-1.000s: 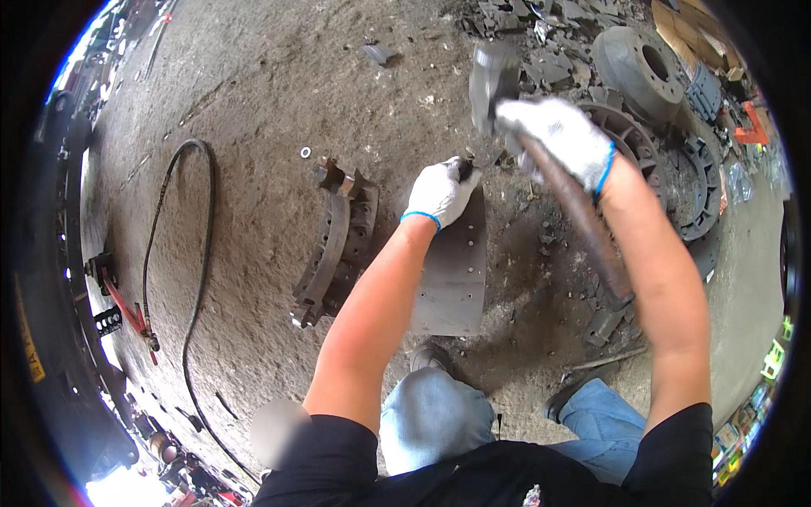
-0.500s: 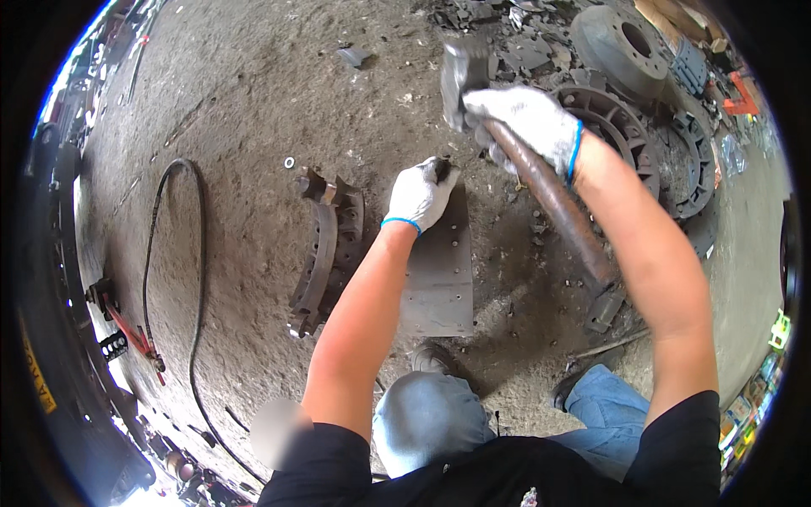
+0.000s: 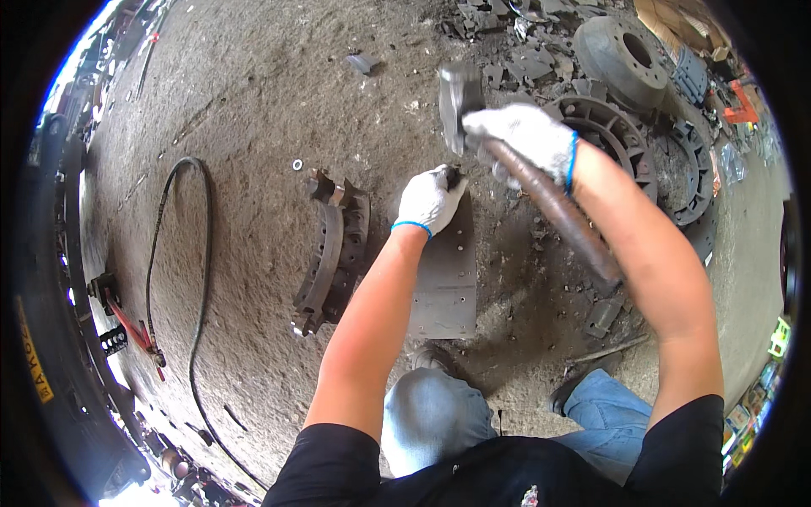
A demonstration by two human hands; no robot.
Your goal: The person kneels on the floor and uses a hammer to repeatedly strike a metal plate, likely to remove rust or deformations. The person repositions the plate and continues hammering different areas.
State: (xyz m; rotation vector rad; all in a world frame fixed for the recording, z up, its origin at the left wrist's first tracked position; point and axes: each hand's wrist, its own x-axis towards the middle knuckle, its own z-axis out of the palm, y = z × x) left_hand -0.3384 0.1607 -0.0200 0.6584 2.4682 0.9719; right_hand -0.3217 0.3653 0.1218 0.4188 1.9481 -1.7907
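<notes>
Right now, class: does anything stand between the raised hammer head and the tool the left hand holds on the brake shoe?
Nothing visible does. The hammer, gripped by the right hand, hangs above the left hand; only open air separates them.

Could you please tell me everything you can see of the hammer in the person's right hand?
The hammer has a dark, blocky metal head, blurred in this picture, on a long, rusty brown handle that runs down and to the right along the forearm. The right hand, in a white glove with a blue cuff, grips the handle just below the head. The head is in the air above the dirty concrete floor, a little above and to the right of the left hand. Nothing else touches it.
</notes>
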